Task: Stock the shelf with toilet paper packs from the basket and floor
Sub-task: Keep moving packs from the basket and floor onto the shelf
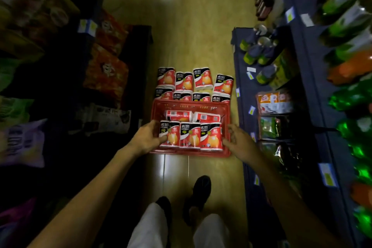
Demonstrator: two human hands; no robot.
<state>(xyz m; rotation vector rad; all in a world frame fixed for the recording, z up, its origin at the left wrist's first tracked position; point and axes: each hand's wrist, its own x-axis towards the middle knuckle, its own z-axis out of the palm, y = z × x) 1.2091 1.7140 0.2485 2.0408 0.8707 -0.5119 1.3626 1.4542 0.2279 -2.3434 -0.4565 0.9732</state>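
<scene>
Red-and-black toilet paper packs (190, 136) printed with white Chinese characters, smaller print too blurred to read. Three upright in the near row of the red basket (226, 106) on the floor, two more behind lying crosswise, barcodes up. Eight more packs (203, 78) standing beyond, nearer row half hidden by the rim. Left hand (148, 137) gripping the leftmost pack; right hand (238, 141) loose, fingers spread, beside the rightmost.

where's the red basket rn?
Head view, centre: the red basket sits on the aisle floor between both hands, floor packs just beyond it.
</scene>
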